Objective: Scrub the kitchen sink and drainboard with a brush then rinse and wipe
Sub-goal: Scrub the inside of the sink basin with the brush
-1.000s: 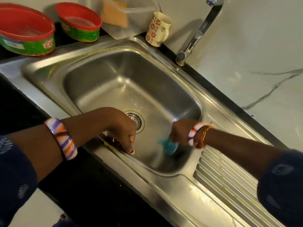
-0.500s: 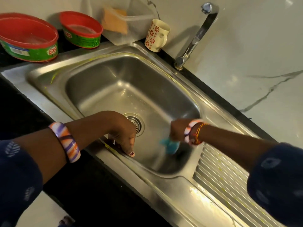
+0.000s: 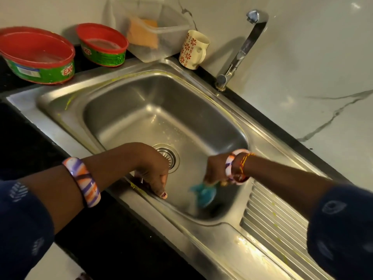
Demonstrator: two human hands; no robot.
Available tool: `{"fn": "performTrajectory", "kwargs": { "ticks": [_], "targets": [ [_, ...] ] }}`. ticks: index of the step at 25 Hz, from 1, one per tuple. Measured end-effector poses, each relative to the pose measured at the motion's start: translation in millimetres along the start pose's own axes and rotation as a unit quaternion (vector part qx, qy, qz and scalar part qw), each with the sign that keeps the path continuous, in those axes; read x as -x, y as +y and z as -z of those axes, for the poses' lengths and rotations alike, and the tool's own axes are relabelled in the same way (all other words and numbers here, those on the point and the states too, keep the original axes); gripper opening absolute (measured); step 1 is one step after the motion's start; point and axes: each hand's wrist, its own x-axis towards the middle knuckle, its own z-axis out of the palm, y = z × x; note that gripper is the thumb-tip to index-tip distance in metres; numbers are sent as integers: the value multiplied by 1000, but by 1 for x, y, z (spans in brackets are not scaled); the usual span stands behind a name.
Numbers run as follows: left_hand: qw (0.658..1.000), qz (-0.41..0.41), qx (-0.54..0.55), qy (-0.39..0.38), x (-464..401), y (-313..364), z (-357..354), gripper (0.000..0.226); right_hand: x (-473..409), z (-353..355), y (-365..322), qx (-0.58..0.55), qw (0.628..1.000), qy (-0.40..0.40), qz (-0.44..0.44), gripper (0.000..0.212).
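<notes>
The steel sink fills the middle of the view, with its round drain near the front. A ribbed drainboard adjoins it on the right. My right hand grips a blue-green scrubber and holds it low in the basin's front right corner; the scrubber is blurred. My left hand rests on the sink's front rim, fingers curled over the edge and pointing down into the basin. Yellowish streaks mark the rim and the drainboard.
Two red-and-green tubs stand at the back left. Behind the sink are a clear container with an orange sponge and a patterned mug. The tap rises at the back right, against a marble wall.
The view has tilted up a little, showing more of the tap. My right hand with the scrubber stays in the front right corner, shifting slightly. My left hand has not moved on the rim.
</notes>
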Motion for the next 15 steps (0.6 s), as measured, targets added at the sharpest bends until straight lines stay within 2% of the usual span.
{"fn": "performTrajectory", "kwargs": {
  "ticks": [1,2,3,5,7,8,9,12,13,15],
  "targets": [
    [1000,5,5,-1,0,0,0,36,-1,-13,-11,-45,997,-51,26,25],
    [1000,9,14,-4,0,0,1,37,-4,-15,-8,-49,996,-63,48,28],
    [1000,12,22,-10,0,1,1,36,-7,-5,4,-20,998,-41,50,29],
    [999,15,26,-18,-1,3,3,34,-7,25,38,98,994,55,1,28],
    [999,16,26,-20,-1,3,4,34,-5,48,66,214,961,169,-48,28],
    [999,15,27,-22,-1,3,4,34,-4,52,69,232,952,191,-50,28],
    [999,13,29,-26,0,3,4,33,-4,48,62,216,960,171,-38,28],
    [1000,-2,-2,-3,2,1,1,22,-1,6,5,52,999,6,14,30],
    [1000,-8,-18,17,3,-2,0,21,-6,-8,-12,16,998,-23,50,32],
    [998,-15,-19,64,5,-9,-2,24,-24,-30,-31,-14,991,-15,129,32]
  ]
}}
